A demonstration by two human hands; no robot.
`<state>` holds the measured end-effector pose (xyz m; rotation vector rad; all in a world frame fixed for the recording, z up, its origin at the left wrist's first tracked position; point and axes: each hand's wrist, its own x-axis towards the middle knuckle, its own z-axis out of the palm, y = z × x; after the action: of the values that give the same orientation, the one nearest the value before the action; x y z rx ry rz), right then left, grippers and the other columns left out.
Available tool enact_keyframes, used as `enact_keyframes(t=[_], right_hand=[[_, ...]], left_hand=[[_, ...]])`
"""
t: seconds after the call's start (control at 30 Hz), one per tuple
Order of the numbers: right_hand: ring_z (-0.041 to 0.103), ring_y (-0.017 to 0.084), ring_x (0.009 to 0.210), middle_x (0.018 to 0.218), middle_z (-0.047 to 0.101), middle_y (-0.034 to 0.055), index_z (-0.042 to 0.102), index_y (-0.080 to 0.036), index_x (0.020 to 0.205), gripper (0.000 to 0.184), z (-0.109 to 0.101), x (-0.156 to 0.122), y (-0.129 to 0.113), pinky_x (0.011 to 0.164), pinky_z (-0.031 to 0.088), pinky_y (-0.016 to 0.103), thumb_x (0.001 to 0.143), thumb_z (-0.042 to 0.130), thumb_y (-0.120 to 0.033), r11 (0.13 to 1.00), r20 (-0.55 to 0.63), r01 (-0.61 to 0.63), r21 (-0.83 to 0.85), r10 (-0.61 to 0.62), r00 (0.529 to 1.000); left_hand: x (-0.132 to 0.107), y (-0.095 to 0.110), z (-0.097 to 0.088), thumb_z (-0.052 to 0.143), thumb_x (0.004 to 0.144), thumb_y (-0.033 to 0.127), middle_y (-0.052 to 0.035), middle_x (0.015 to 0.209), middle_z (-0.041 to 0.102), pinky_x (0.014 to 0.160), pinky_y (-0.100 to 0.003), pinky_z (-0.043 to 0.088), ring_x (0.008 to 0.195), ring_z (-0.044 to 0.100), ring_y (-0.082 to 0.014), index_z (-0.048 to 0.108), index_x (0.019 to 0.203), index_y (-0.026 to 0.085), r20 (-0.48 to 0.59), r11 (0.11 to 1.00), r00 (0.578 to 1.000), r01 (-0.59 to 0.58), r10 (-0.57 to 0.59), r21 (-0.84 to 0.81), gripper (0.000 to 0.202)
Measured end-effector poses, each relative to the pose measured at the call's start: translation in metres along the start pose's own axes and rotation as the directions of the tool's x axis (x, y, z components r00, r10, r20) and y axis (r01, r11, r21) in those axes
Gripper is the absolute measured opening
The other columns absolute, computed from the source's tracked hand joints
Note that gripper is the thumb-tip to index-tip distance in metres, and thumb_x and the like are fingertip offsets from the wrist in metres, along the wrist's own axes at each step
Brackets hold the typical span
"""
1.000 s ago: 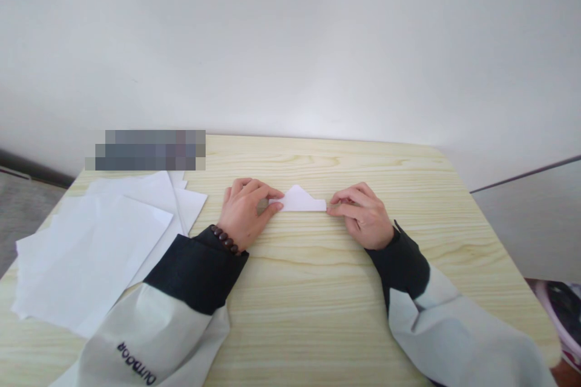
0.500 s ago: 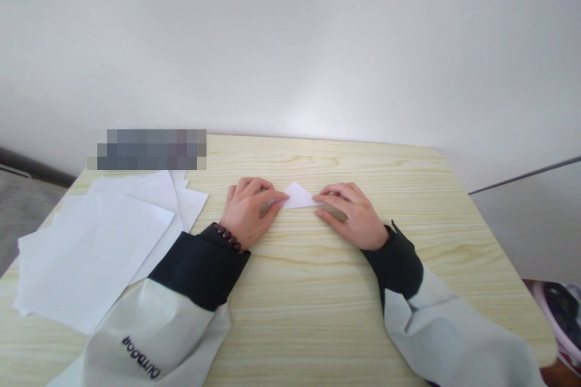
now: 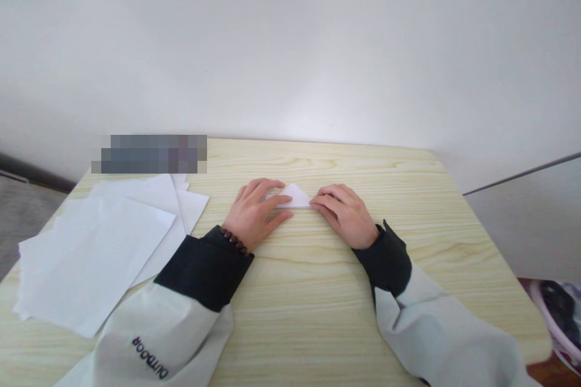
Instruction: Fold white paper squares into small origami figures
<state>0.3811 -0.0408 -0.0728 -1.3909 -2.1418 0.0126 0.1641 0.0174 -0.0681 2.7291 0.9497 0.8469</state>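
Note:
A small white folded paper (image 3: 297, 196), roughly triangular with its point away from me, lies on the wooden table between my hands. My left hand (image 3: 256, 208) rests over its left end, fingers spread, with the index fingertip pressing on the paper and the thumb apart from it near the front edge. At the right corner, my right hand (image 3: 342, 210) pinches the paper between thumb and fingertips. The left part of the paper is hidden under my left fingers.
Several loose white sheets (image 3: 95, 254) lie overlapping on the table's left side. Behind them is a pixelated dark object (image 3: 149, 154). A white wall (image 3: 290, 42) stands along the table's far edge. Off the right side sits a pinkish container (image 3: 547, 308) with dark contents.
My right hand has moved slightly left and its thumb has closed onto the paper's right corner. The left thumb has opened away from the paper, and the left hand has shifted a little right.

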Motion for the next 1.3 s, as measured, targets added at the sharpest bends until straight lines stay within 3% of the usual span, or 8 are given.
enact_keyframes(t=[0.2, 0.4, 0.73, 1.3], right_hand=[[0.054, 0.019, 0.094, 0.104, 0.059, 0.0089, 0.064, -0.019, 0.087, 0.015, 0.005, 0.009, -0.012, 0.081, 0.047, 0.034, 0.089, 0.049, -0.021, 1.0, -0.093, 0.013, 0.023, -0.011, 0.996], [0.055, 0.019, 0.093, 0.1, 0.061, 0.0073, 0.063, -0.02, 0.092, 0.011, 0.002, 0.011, -0.016, 0.082, 0.046, 0.035, 0.086, 0.055, -0.023, 0.998, -0.117, 0.049, 0.041, -0.044, 0.992], [0.055, 0.016, 0.082, 0.087, 0.066, 0.003, 0.064, -0.021, 0.088, 0.008, 0.002, 0.012, -0.022, 0.075, 0.044, 0.031, 0.084, 0.057, -0.019, 0.991, -0.156, 0.134, -0.015, -0.135, 0.979], [0.054, 0.017, 0.084, 0.089, 0.067, 0.0034, 0.062, -0.019, 0.089, 0.009, -0.005, 0.013, -0.024, 0.076, 0.042, 0.031, 0.087, 0.053, -0.019, 0.985, -0.119, 0.149, -0.083, -0.159, 0.98]], left_hand=[[0.002, 0.0, -0.001, 0.06, 0.082, 0.022, -0.0011, 0.089, 0.07, 0.082, -0.037, 0.044, 0.096, 0.057, -0.0211, 0.068, 0.088, 0.023, -0.13, 0.991, 0.984, -0.113, 0.121, 0.068, 0.011], [0.005, 0.005, -0.009, 0.062, 0.078, 0.016, 0.0, 0.083, 0.071, 0.08, -0.036, 0.044, 0.089, 0.059, -0.0193, 0.068, 0.083, 0.022, -0.24, 0.985, 0.957, -0.146, 0.165, 0.094, 0.009], [0.007, 0.01, -0.011, 0.065, 0.074, 0.014, 0.0012, 0.082, 0.071, 0.078, -0.035, 0.045, 0.089, 0.058, -0.0194, 0.066, 0.083, 0.023, -0.23, 0.973, 0.945, -0.225, 0.232, 0.054, 0.013], [0.005, 0.01, -0.015, 0.063, 0.072, 0.015, 0.005, 0.08, 0.072, 0.078, -0.037, 0.043, 0.087, 0.06, -0.02, 0.067, 0.079, 0.026, -0.268, 0.978, 0.946, -0.147, 0.182, 0.145, 0.014]])
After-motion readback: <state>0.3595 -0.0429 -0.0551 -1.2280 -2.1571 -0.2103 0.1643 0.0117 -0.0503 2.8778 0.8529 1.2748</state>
